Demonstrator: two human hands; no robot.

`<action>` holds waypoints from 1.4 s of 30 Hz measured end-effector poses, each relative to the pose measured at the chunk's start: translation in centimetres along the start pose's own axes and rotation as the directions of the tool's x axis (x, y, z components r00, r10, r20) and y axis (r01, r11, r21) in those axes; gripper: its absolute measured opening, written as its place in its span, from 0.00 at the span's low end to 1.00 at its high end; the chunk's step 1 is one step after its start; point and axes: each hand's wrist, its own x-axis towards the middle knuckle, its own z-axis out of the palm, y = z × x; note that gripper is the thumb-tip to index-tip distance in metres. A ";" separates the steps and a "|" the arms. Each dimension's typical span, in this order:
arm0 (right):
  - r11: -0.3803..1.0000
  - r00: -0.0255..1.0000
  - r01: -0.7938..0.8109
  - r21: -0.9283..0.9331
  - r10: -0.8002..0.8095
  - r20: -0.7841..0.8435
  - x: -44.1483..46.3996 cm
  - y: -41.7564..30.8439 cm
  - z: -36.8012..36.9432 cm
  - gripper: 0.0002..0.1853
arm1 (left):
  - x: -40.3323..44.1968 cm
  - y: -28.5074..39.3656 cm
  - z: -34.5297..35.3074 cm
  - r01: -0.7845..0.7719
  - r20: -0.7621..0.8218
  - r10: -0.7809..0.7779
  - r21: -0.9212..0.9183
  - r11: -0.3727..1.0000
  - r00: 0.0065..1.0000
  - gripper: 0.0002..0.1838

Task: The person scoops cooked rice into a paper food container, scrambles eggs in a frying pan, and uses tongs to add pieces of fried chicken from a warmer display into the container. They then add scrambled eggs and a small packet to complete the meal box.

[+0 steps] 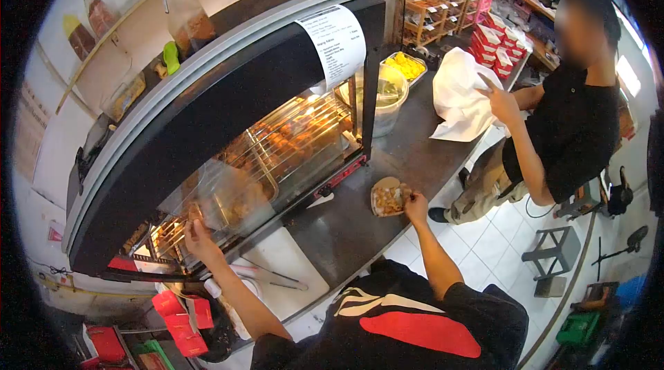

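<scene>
A heated display case (228, 86) with a dark frame fills the left and middle of the view. Behind its glass, browned fried food (294, 128) lies on lit wire racks. At the lower left of the case, my left hand (200, 240) is closed at the edge of a sliding glass door (238, 193); its fingertips are partly hard to make out. My right hand (416, 209) grips the near side of an open paper food box (389, 197) on the dark counter. Pieces of golden and whitish food fill the box.
Tongs (266, 274) lie on a white board (297, 266) before the case. Across the counter (408, 155), a co-worker (567, 93) handles a white sheet (463, 93). Near it are a clear tub (387, 97), a yellow-filled tray (407, 66) and red-and-white boxes (494, 45).
</scene>
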 end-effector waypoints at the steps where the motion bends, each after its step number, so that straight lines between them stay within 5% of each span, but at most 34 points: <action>1: 1.000 1.000 0.013 -0.001 -0.013 -0.021 0.3 -0.1 -0.1 0.12 | -0.5 0.1 0.2 -0.066 -0.037 0.070 0.096 0.993 0.997 0.12; 4: 0.999 0.999 -0.041 0.028 0.041 0.011 1.1 -1.3 -1.0 0.10 | -0.7 0.4 0.6 -0.194 -0.111 0.244 0.337 0.921 0.963 0.14; 6: 0.995 0.997 0.073 0.060 -0.072 -0.025 2.4 0.1 0.7 0.11 | -1.0 0.3 1.0 -0.184 -0.154 0.270 0.423 0.888 0.950 0.14; 9: 0.985 0.991 0.129 0.113 -0.125 -0.039 4.2 1.8 2.1 0.11 | -2.4 1.6 3.1 -0.140 -0.230 0.265 0.449 0.883 0.936 0.15; 14: 0.974 0.983 0.170 0.149 -0.179 0.050 8.9 1.0 1.1 0.10 | -7.3 -2.4 7.2 -0.246 -0.304 0.476 0.565 0.787 0.825 0.20; 17: 0.965 0.944 0.184 0.186 -0.226 0.240 12.1 2.6 0.7 0.10 | -13.3 -6.3 11.6 -0.140 -0.286 0.394 0.627 0.767 0.874 0.19; 19: 0.951 0.843 0.233 0.204 -0.302 0.445 15.0 2.4 -1.8 0.10 | -17.9 -13.8 13.2 0.072 -0.275 0.084 0.511 0.856 0.958 0.19; 20: 0.924 0.793 0.195 0.329 -0.346 0.501 16.7 1.8 -3.5 0.11 | -21.3 -13.5 17.9 0.318 -0.302 -0.217 0.338 0.886 0.928 0.18; 21: 0.936 0.798 0.168 0.309 -0.313 0.515 18.7 3.2 -3.5 0.11 | -24.4 -17.4 17.8 0.286 -0.025 -0.291 0.285 0.915 0.956 0.17; 22: 0.944 0.802 0.151 0.293 -0.290 0.522 21.7 4.8 -3.2 0.11 | -27.4 -17.4 21.9 0.526 -0.068 -0.525 0.221 0.821 0.848 0.17; 23: 0.918 0.833 0.276 0.284 -0.376 0.405 25.0 6.6 -2.3 0.11 | -29.5 -17.6 24.7 0.605 0.027 -0.636 0.279 0.746 0.771 0.19; 24: 0.970 0.913 0.118 0.211 -0.190 0.362 27.6 5.8 -2.7 0.11 | -31.5 -16.4 28.3 0.664 0.041 -0.701 0.289 0.690 0.712 0.20; 25: 0.976 0.917 0.166 0.139 -0.204 0.343 31.2 6.1 -2.2 0.10 | -32.8 -15.1 30.9 0.719 0.053 -0.761 0.291 0.632 0.647 0.21; 28: 0.938 0.920 0.295 0.179 -0.330 0.212 39.8 4.8 2.1 0.10 | -35.2 -17.7 32.0 0.762 0.215 -0.818 0.297 0.575 0.533 0.23; 31: 0.881 0.897 0.443 0.166 -0.437 -0.068 47.0 2.8 7.2 0.09 | -35.5 -15.7 36.1 0.697 0.235 -0.689 0.062 0.714 0.685 0.25; 32: 0.914 0.911 0.401 -0.068 -0.406 -0.077 49.8 3.9 10.3 0.11 | -35.3 -15.1 36.1 0.644 0.119 -0.722 0.371 0.669 0.681 0.20; 33: 0.894 0.889 0.448 0.019 -0.443 -0.112 52.2 4.6 11.7 0.12 | -35.3 -15.4 36.0 0.669 0.101 -0.738 0.354 0.654 0.668 0.19; 35: 0.884 0.890 0.410 -0.224 -0.441 -0.114 53.5 2.4 11.0 0.10 | -36.0 -17.1 34.9 0.720 0.070 -0.772 0.314 0.619 0.632 0.16; 38: 0.860 0.895 0.417 -0.293 -0.445 -0.032 54.8 3.0 13.0 0.09 | -37.3 -21.4 31.5 0.652 0.100 -0.741 0.409 0.639 0.664 0.15; 41: 0.799 0.858 0.491 -0.347 -0.512 0.036 55.2 3.0 13.2 0.09 | -36.5 -18.9 33.7 0.674 0.073 -0.755 0.402 0.620 0.652 0.14; 42: 0.801 0.840 0.494 -0.337 -0.540 -0.051 55.1 3.1 13.5 0.08 | -37.0 -20.0 32.9 0.556 0.118 -0.694 0.511 0.656 0.711 0.13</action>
